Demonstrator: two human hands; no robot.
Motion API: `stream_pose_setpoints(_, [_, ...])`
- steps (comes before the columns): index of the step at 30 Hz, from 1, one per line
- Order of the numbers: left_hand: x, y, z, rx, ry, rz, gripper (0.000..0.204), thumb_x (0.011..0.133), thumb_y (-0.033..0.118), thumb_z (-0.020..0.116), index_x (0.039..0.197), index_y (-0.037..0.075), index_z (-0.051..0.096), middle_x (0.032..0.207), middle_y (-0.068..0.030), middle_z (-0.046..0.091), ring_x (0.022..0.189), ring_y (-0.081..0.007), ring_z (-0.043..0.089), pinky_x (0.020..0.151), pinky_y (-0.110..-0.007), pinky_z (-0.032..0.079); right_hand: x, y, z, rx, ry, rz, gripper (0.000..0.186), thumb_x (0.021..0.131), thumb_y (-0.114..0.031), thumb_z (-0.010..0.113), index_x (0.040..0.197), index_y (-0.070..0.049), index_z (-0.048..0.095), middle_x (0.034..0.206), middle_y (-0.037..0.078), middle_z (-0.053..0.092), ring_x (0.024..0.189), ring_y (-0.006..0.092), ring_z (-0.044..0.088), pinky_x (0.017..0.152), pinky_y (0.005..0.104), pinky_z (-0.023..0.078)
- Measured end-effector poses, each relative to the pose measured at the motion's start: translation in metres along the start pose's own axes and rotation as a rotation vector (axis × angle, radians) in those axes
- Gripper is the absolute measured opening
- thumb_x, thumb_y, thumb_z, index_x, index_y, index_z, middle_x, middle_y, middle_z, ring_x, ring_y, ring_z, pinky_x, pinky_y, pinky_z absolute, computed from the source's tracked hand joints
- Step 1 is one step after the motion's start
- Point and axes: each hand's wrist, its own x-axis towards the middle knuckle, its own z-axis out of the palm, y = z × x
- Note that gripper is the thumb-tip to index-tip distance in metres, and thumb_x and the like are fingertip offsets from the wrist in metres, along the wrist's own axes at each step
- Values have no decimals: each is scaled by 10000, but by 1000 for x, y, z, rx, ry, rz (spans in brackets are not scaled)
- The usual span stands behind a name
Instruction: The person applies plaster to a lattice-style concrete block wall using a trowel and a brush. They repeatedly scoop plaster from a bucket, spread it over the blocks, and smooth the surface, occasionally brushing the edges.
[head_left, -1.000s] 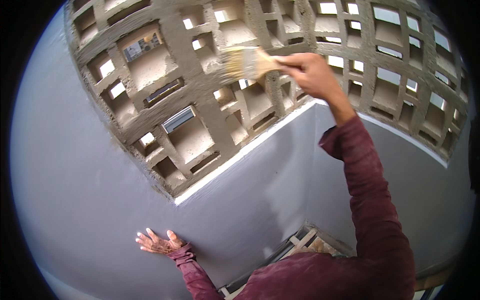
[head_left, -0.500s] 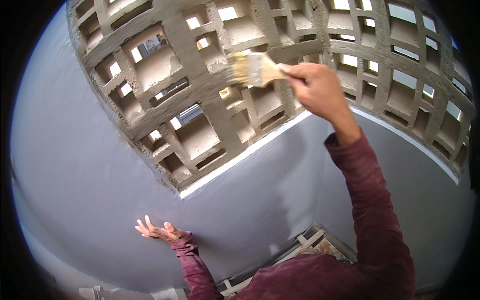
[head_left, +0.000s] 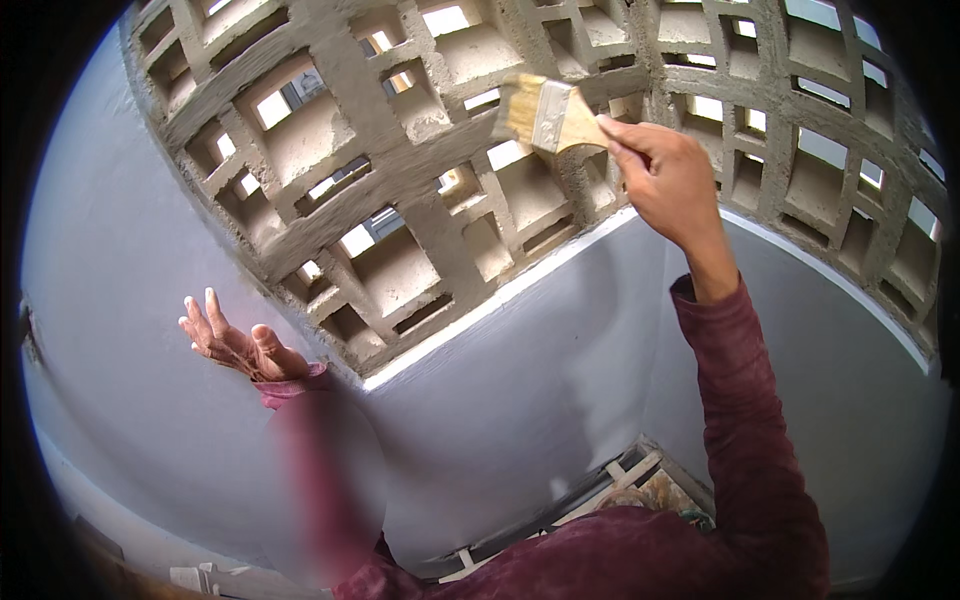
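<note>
My right hand (head_left: 668, 180) grips the wooden handle of a wide paintbrush (head_left: 553, 115). Its pale bristles point left and lie in front of the concrete lattice block wall (head_left: 440, 255); whether they touch it I cannot tell. My left hand (head_left: 240, 345) is raised beside the smooth grey plastered wall (head_left: 120, 260), left of the lattice's lower corner. Its fingers are spread and it holds nothing. Whitish marks show on the fingertips. A blurred patch covers part of my left forearm.
A white ledge (head_left: 500, 312) runs along the lattice's lower edge, and grey wall (head_left: 490, 410) continues below it. The lattice bends round a corner to the right. Down by my body are a wooden frame (head_left: 620, 475) and, at lower left, a small whitish object (head_left: 190, 578).
My left hand has risen and moved left along the grey wall, fingers still spread. The right hand has shifted right with the paintbrush, which now shows more sharply.
</note>
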Motion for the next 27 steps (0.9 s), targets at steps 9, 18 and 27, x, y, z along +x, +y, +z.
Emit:
stream_pose_setpoints(9, [-2, -5, 3, 220, -109, 41, 857, 871, 749, 141, 1462, 151, 305, 1530, -67, 269, 1441, -320, 123, 1102, -597, -59, 12, 35, 32, 96, -47, -5, 232, 838, -249, 637, 1038, -165, 719, 905, 115, 694, 747, 281, 661, 638, 348, 514])
stream_pose_setpoints(18, [-11, 6, 11, 162, -112, 9, 852, 882, 731, 102, 1471, 143, 282, 1526, -47, 288, 1443, -311, 126, 1097, -600, -81, 0, 37, -9, 371, 113, -95, 231, 843, -162, 653, 1057, -94, 709, 836, 127, 701, 653, 205, 623, 619, 291, 492])
stream_pose_setpoints(27, [-8, 4, 6, 186, -117, 9, 873, 884, 723, 73, 1459, 104, 294, 1516, -77, 302, 1439, -319, 142, 1102, -583, -105, 0, 73, -11, -69, 120, 65, 217, 834, -192, 605, 989, -93, 721, 864, 129, 688, 717, 295, 655, 628, 363, 504])
